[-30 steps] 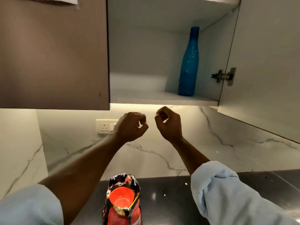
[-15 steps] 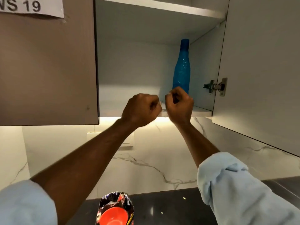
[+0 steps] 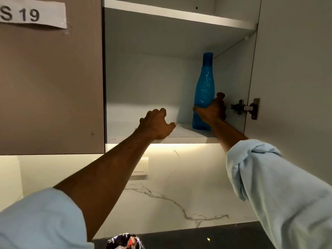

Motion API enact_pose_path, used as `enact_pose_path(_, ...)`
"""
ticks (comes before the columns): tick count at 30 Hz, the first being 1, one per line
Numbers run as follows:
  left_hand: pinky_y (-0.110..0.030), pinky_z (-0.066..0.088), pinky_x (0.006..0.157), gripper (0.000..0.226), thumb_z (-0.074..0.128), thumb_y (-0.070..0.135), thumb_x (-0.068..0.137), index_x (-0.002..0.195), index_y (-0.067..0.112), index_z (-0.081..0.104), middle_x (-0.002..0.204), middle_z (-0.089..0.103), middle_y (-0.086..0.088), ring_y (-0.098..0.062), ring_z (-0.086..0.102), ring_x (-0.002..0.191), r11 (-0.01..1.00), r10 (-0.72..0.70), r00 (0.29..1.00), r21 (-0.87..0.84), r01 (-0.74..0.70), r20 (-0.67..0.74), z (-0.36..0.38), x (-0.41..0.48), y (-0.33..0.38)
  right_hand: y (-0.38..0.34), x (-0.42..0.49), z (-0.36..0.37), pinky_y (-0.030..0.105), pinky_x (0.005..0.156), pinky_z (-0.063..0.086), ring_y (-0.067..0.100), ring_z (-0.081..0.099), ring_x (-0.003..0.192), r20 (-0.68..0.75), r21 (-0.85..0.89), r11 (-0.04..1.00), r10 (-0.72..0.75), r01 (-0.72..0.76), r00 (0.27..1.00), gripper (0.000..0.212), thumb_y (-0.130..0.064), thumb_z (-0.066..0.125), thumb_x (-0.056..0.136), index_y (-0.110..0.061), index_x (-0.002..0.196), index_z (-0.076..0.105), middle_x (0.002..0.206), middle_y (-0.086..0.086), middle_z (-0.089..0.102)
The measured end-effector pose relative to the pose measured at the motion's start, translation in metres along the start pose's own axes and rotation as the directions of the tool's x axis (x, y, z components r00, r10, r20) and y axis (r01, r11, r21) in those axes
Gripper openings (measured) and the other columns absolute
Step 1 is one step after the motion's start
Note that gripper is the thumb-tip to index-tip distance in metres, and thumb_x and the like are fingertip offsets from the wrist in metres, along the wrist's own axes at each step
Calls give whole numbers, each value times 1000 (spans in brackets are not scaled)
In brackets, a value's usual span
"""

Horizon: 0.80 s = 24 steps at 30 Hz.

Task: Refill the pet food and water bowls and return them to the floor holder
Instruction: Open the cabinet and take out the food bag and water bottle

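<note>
1. Head view: the blue bottle (image 3: 203, 90) is translucent plastic with a crinkled, faceted skin, a narrow neck and a wider body; it stands upright on the smooth white cabinet shelf (image 3: 186, 132), at its right end near the metal hinge (image 3: 245, 108).
2. My right hand (image 3: 212, 110) is wrapped around the bottle's lower body, fingers closed on it.
3. My left hand (image 3: 155, 125) is loosely curled, holding nothing, hovering at the shelf's front edge.
4. Below, the crumpled glossy top of a food bag (image 3: 124, 241) shows on the dark table (image 3: 206, 238), before veined marble.
</note>
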<state>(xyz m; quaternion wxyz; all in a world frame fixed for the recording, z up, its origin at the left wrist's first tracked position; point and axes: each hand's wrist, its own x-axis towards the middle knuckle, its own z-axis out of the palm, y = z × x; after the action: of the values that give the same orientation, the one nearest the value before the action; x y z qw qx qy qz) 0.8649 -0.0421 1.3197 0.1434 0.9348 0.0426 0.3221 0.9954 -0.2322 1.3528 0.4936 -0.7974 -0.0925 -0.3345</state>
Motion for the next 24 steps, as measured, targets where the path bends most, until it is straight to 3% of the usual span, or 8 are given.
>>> enact_pose_path(3, -44, 46, 109, 72, 63, 62, 94, 146, 14, 52, 152, 52, -10, -30, 50, 139, 999, -32, 998, -25, 33, 57, 2, 3, -4, 6, 11, 12, 43, 105, 53, 33, 59, 130, 159, 61, 996, 62, -72, 985, 111, -46, 95, 73, -16, 152, 23, 147, 11, 53)
enact_pose_path(9, -45, 55, 101, 67, 64, 67, 90, 124, 10, 71, 131, 67, -13, -33, 63, 119, 995, -100, 987, 26, 98, 126, 4, 9, -4, 14, 16, 14, 33, 92, 51, 32, 59, 132, 144, 65, 989, 121, -132, 982, 108, -50, 96, 69, -13, 151, 38, 148, 10, 57)
enact_pose_path(14, -40, 56, 94, 54, 64, 62, 89, 111, 14, 74, 122, 66, -11, -35, 65, 112, 993, -106, 994, 45, 105, 15, 1, 1, 1, 11, 4, 2, 29, 82, 49, 28, 64, 122, 116, 51, 994, 90, -96, 989, 99, -50, 95, 68, -15, 146, 45, 139, 8, 63)
enact_pose_path(19, -32, 45, 69, 45, 57, 55, 91, 76, 13, 67, 76, 51, -2, -33, 65, 89, 995, -49, 991, 84, 60, -126, -2, -12, 7, 9, -17, -17, 29, 84, 49, 25, 63, 122, 113, 106, 994, 17, -29, 993, 97, -48, 94, 69, -17, 146, 45, 138, 4, 62)
enact_pose_path(21, -33, 43, 69, 41, 55, 52, 91, 69, 17, 58, 73, 46, -2, -31, 60, 84, 992, -32, 993, 116, 45, -114, -3, -17, 9, 7, -27, -27, 29, 83, 51, 23, 64, 119, 111, 119, 993, -3, -10, 994, 96, -48, 95, 67, -17, 145, 47, 135, 3, 64)
enact_pose_path(24, -32, 43, 68, 38, 56, 48, 89, 69, 17, 59, 80, 57, -6, -30, 54, 80, 993, -52, 994, 97, 62, -97, -6, -23, 7, 3, -42, -39, 33, 86, 56, 22, 65, 115, 99, 141, 990, -17, 3, 995, 94, -47, 94, 64, -19, 142, 50, 130, 1, 65)
